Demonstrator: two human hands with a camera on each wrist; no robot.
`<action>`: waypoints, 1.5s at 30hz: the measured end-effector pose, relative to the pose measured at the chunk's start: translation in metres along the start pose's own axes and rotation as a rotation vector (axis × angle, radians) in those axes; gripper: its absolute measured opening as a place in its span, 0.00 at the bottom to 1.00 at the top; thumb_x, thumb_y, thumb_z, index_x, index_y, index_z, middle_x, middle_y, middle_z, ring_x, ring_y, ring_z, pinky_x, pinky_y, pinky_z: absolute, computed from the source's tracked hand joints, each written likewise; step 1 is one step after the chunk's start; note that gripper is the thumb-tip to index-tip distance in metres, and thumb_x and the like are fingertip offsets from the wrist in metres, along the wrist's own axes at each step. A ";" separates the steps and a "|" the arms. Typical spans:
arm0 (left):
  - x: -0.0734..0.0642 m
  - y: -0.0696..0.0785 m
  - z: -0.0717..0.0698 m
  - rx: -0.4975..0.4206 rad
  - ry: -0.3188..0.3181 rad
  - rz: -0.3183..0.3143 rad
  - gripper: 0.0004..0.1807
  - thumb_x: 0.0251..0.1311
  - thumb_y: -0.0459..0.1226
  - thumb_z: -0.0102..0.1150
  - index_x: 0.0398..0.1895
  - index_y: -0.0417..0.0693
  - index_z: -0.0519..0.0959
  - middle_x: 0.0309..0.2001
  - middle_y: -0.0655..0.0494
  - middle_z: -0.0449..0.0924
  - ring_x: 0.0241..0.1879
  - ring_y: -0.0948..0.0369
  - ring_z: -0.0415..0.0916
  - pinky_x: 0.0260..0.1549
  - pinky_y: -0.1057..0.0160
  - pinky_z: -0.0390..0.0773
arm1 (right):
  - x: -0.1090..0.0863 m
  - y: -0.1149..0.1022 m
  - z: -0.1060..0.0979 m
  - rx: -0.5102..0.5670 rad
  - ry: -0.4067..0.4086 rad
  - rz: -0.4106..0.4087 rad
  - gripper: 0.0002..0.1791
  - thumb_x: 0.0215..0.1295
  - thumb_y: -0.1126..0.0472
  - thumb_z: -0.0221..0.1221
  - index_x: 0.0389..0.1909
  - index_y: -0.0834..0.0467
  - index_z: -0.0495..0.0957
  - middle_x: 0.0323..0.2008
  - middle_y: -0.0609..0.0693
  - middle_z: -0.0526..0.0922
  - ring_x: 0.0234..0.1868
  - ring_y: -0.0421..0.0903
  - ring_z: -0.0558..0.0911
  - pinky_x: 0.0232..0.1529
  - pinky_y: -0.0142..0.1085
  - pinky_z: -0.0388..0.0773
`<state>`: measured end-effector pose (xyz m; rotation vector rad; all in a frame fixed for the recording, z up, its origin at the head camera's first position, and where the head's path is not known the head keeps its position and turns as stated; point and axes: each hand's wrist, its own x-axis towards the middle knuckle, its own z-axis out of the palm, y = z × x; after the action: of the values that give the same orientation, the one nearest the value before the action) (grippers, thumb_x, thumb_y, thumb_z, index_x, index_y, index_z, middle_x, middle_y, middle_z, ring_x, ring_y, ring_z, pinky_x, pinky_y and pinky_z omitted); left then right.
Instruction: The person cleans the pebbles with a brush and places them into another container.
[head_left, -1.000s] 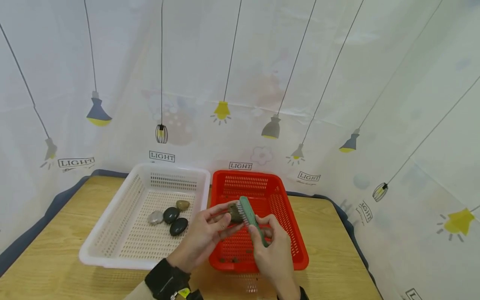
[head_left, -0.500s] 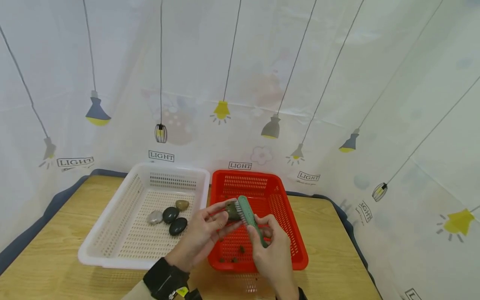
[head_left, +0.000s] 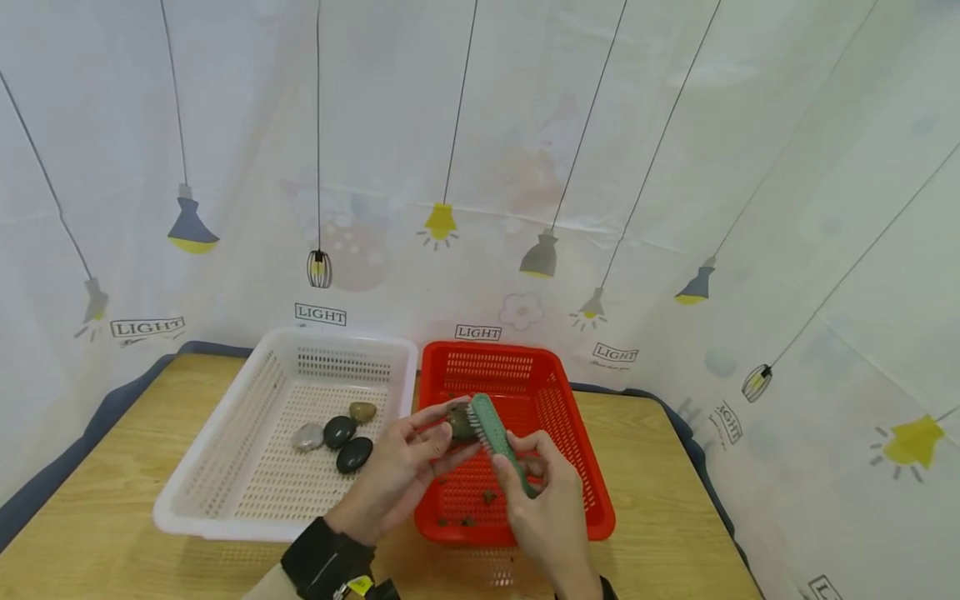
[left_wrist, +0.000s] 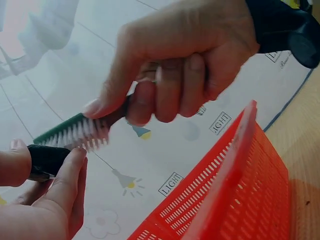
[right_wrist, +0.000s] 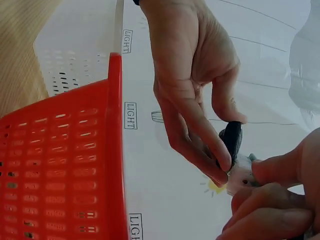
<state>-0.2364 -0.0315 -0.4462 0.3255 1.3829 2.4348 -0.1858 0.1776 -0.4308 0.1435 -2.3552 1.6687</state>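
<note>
My left hand [head_left: 405,467] pinches a small dark stone [head_left: 459,423] between thumb and fingers above the red basket [head_left: 592,492]. My right hand [head_left: 543,500] grips the handle of a green scrub brush [head_left: 491,437], its white bristles against the stone. In the left wrist view the brush [left_wrist: 75,132] lies on the stone [left_wrist: 47,160] beside my left hand [left_wrist: 42,200], with my right hand [left_wrist: 175,75] above. The right wrist view shows my left hand [right_wrist: 192,90] holding the stone [right_wrist: 232,140] and my right hand [right_wrist: 272,200] below it.
A white basket [head_left: 195,492] stands left of the red one and holds several stones [head_left: 339,442]. Brown crumbs [head_left: 480,500] lie on the red basket's floor. Both baskets sit on a wooden table [head_left: 97,492] backed by a lamp-printed curtain [head_left: 675,208].
The brush and stone have shifted slightly left and up in the view. More brown crumbs lie in the red basket than a second ago.
</note>
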 end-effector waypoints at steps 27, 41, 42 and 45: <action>-0.003 0.004 0.002 -0.004 -0.069 0.013 0.36 0.87 0.39 0.64 0.89 0.34 0.67 0.82 0.44 0.77 0.74 0.57 0.84 0.76 0.53 0.88 | 0.002 -0.003 -0.006 -0.016 0.025 -0.015 0.09 0.80 0.63 0.75 0.52 0.57 0.84 0.66 0.61 0.93 0.38 0.38 0.91 0.31 0.29 0.85; -0.005 0.007 0.001 -0.030 -0.113 0.023 0.30 0.91 0.38 0.59 0.88 0.38 0.69 0.78 0.53 0.80 0.73 0.59 0.85 0.76 0.56 0.88 | 0.001 -0.011 -0.005 0.034 0.041 0.006 0.11 0.81 0.64 0.74 0.56 0.59 0.83 0.61 0.63 0.95 0.36 0.39 0.90 0.28 0.28 0.82; -0.005 0.008 0.001 -0.042 -0.118 0.023 0.29 0.92 0.38 0.58 0.88 0.39 0.70 0.78 0.54 0.80 0.74 0.59 0.84 0.77 0.56 0.87 | 0.001 -0.012 -0.007 0.041 0.045 0.014 0.11 0.81 0.64 0.73 0.57 0.59 0.83 0.61 0.63 0.95 0.37 0.40 0.91 0.28 0.28 0.82; -0.006 0.011 0.002 -0.068 -0.130 0.011 0.29 0.93 0.39 0.55 0.88 0.38 0.69 0.79 0.55 0.80 0.74 0.58 0.84 0.78 0.57 0.86 | 0.002 -0.014 -0.011 0.069 0.047 0.030 0.13 0.82 0.64 0.73 0.59 0.60 0.83 0.57 0.63 0.96 0.38 0.41 0.92 0.30 0.28 0.83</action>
<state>-0.2322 -0.0370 -0.4362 0.4666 1.2445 2.4164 -0.1826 0.1830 -0.4139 0.0802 -2.2773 1.7492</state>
